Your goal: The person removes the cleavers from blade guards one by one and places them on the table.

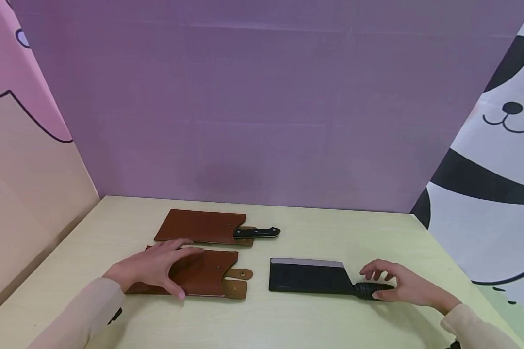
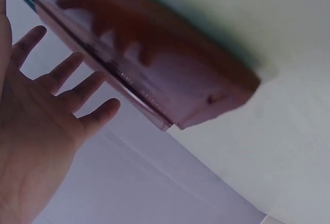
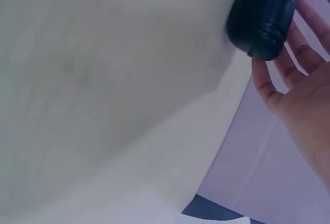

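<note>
A brown leather knife sheath [image 1: 203,271] lies on the near left of the table, its two tan straps pointing right. My left hand [image 1: 157,264] is over its left part with fingers spread; the left wrist view shows the fingers of that hand [image 2: 46,121] straight and apart beside the sheath [image 2: 196,74]. To the right lies a cleaver [image 1: 310,278] with a dark blade and a black ridged handle. My right hand [image 1: 408,286] is at this handle, thumb by its near side, fingers loosely bent above. In the right wrist view, the fingers reach past the handle [image 3: 265,15] without closing round it.
Behind the near sheath lies a second brown sheath [image 1: 201,227] with a black riveted knife handle [image 1: 264,233] sticking out to the right. The pale wooden table [image 1: 332,235] ends at a purple backdrop [image 1: 266,121]. Printed panels stand at both sides.
</note>
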Demonstrator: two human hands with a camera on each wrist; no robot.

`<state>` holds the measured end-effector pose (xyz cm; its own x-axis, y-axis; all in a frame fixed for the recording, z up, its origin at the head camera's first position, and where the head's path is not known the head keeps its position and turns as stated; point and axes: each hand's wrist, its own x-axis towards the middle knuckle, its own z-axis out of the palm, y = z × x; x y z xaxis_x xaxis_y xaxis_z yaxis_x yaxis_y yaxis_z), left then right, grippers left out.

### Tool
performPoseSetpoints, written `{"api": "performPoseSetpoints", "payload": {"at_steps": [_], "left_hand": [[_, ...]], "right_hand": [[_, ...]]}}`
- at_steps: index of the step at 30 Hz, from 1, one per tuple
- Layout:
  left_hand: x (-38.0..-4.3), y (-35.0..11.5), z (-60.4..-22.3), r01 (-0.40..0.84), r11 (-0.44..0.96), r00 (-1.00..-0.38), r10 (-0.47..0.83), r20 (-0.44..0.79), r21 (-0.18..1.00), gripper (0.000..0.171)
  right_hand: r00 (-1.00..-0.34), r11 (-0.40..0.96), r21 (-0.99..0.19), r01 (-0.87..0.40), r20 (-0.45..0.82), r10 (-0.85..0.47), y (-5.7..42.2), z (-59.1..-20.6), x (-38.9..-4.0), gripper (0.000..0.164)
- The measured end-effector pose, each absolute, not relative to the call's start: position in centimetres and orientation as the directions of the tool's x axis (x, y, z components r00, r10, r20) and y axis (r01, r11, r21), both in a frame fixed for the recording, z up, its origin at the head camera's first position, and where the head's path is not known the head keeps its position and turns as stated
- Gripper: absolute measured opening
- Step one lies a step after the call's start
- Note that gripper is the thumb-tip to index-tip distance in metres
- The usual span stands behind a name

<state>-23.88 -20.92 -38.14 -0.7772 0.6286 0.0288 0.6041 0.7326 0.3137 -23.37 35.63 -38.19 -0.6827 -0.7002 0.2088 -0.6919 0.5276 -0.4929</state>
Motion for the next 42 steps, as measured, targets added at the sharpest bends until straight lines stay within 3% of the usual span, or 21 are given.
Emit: {"api": "performPoseSetpoints", "payload": {"at_steps": [11, 22, 42], "left_hand": [[-24.8, -20.8, -37.4, 0.595, 0.734, -0.787, 0.616, 0.048, 0.328, 0.090], [-25.5, -20.2, -37.7, 0.586, 0.740, -0.800, 0.594, 0.087, 0.330, 0.079], [-27.9, -19.5, -38.4, 0.553, 0.798, -0.833, 0.535, 0.140, 0.241, 0.072]], "right_hand": [[-0.716, 0.570, -0.461, -0.680, 0.249, -0.653, 33.2, -37.8, -23.9, 0.037], [-0.726, 0.582, -0.480, -0.657, 0.192, -0.661, 29.8, -37.7, -25.0, 0.037], [-0.681, 0.538, -0.498, -0.681, 0.158, -0.715, 22.7, -37.6, -27.9, 0.036]]}}
